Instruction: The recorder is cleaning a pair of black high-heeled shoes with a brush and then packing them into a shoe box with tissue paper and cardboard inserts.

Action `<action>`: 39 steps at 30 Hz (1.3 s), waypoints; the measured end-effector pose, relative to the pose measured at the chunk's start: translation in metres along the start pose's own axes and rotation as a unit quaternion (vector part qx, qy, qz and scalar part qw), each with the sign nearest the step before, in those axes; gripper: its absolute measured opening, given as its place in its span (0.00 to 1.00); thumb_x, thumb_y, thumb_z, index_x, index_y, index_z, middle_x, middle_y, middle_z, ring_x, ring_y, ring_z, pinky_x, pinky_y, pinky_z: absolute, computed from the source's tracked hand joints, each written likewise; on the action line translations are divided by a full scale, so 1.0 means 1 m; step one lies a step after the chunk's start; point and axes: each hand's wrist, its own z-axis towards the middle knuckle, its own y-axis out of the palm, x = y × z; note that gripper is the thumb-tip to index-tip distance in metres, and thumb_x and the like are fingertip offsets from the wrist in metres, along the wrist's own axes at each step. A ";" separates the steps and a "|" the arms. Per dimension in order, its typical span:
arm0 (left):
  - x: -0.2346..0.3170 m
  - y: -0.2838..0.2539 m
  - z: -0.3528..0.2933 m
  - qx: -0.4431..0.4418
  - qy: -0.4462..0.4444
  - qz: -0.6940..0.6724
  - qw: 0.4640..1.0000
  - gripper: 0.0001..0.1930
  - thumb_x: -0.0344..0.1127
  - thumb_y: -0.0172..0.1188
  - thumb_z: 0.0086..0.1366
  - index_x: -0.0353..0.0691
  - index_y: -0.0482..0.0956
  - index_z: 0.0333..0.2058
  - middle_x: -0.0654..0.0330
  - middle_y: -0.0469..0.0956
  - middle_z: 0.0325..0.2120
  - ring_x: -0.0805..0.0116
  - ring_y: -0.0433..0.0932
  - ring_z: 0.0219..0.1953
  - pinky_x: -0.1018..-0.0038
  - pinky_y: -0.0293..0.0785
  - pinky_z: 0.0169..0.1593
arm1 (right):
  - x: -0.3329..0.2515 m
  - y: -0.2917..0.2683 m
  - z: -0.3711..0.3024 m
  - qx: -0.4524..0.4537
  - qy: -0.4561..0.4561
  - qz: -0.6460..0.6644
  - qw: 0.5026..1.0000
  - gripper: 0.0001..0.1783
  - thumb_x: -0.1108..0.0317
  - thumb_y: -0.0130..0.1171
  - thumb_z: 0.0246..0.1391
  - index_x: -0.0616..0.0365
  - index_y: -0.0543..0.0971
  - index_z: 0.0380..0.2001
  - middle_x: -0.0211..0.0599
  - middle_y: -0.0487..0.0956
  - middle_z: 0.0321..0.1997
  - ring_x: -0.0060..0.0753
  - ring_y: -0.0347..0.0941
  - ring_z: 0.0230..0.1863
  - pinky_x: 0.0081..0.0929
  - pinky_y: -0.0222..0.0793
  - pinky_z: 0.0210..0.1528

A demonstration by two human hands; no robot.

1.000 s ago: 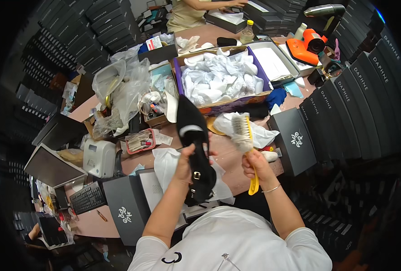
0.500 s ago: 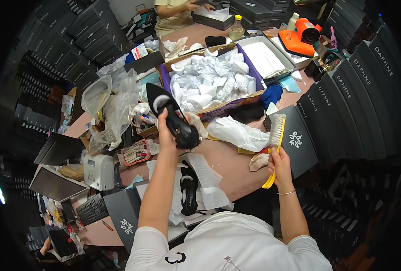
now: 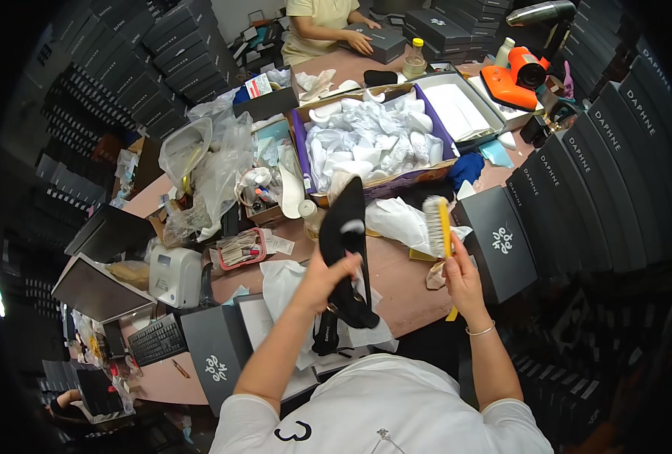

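Nearest: second black shoe (image 3: 325,334), low in front of the person's shirt, partly hidden, lying on white tissue (image 3: 281,286) just below the left hand (image 3: 331,283). Dark box lid (image 3: 213,354) to its left.

Left hand curled about the middle of a black shoe (image 3: 337,225), thumb laid across it; grip closed firmly, shoe raised above the table (image 3: 408,284). Toe points away from the person, heel end toward the body. Right hand (image 3: 465,281) well apart from that shoe, to its right; fingers wrapped round the yellow handle of a brush (image 3: 437,221). Bristles stand upright in the grip, facing left toward the shoe, not touching it.

Between shoe and brush, slightly beyond: crumpled white wrapping (image 3: 396,221). Just left of the toe, a clear jar (image 3: 311,216). Farther left, pink basket (image 3: 243,250) of small items, then a white machine (image 3: 174,277).

Past the hands: purple-edged carton (image 3: 301,151) full of white stuffing (image 3: 374,136). Far side: yellow-capped bottle (image 3: 414,62), orange device (image 3: 508,87), and a co-worker's hands (image 3: 359,41) on a dark box (image 3: 386,45).
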 end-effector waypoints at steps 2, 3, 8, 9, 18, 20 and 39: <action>-0.032 0.012 -0.028 0.005 -0.007 0.006 1.000 0.30 0.31 0.71 0.51 0.41 0.64 0.50 0.62 0.73 0.35 0.73 0.75 0.32 0.77 0.74 0.34 | -0.019 0.009 0.002 -0.023 -0.183 -0.198 0.963 0.29 0.67 0.50 0.61 0.52 0.60 0.66 0.33 0.70 0.25 0.22 0.65 0.18 0.20 0.60 0.19; -0.041 0.020 -0.036 0.002 0.012 -0.008 1.000 0.32 0.31 0.70 0.52 0.40 0.62 0.53 0.62 0.73 0.36 0.72 0.75 0.34 0.77 0.74 0.34 | -0.038 0.019 -0.006 -0.052 -0.259 -0.263 0.928 0.30 0.68 0.52 0.58 0.50 0.62 0.65 0.34 0.70 0.24 0.26 0.67 0.18 0.25 0.63 0.19; -0.056 0.032 -0.089 0.005 -0.002 0.097 0.995 0.31 0.25 0.58 0.60 0.39 0.54 0.60 0.61 0.72 0.34 0.75 0.73 0.29 0.78 0.71 0.31 | -0.043 -0.005 0.007 -0.218 -0.330 -0.535 0.746 0.25 0.62 0.55 0.52 0.43 0.70 0.56 0.33 0.72 0.25 0.33 0.74 0.20 0.32 0.71 0.19; -0.065 0.025 -0.093 0.015 0.026 0.111 0.993 0.31 0.26 0.58 0.61 0.38 0.54 0.60 0.62 0.71 0.30 0.77 0.71 0.25 0.79 0.71 0.30 | -0.017 -0.041 0.043 -0.174 -0.151 -0.567 0.791 0.27 0.60 0.57 0.50 0.45 0.68 0.55 0.34 0.74 0.26 0.36 0.76 0.22 0.32 0.73 0.21; -0.058 -0.001 -0.112 0.026 0.026 0.179 0.983 0.29 0.28 0.56 0.62 0.37 0.55 0.60 0.61 0.73 0.29 0.74 0.73 0.24 0.77 0.73 0.29 | -0.066 0.019 -0.015 -0.158 -0.335 -0.539 0.757 0.29 0.63 0.56 0.52 0.47 0.66 0.59 0.29 0.71 0.24 0.25 0.74 0.21 0.25 0.69 0.18; -0.055 -0.006 -0.116 0.030 0.015 0.148 0.988 0.26 0.27 0.56 0.62 0.36 0.57 0.57 0.62 0.72 0.28 0.74 0.73 0.24 0.77 0.73 0.28 | -0.076 0.024 -0.011 -0.125 -0.311 -0.560 0.758 0.29 0.62 0.55 0.53 0.47 0.65 0.60 0.28 0.71 0.23 0.24 0.73 0.19 0.23 0.68 0.15; -0.062 -0.060 -0.104 -0.202 -0.235 -0.526 0.792 0.23 0.43 0.50 0.67 0.29 0.64 0.51 0.61 0.63 0.28 0.73 0.64 0.27 0.78 0.69 0.31 | -0.014 0.022 0.045 -0.066 -0.220 -0.479 0.847 0.25 0.66 0.59 0.49 0.51 0.72 0.52 0.31 0.73 0.25 0.34 0.73 0.21 0.30 0.68 0.19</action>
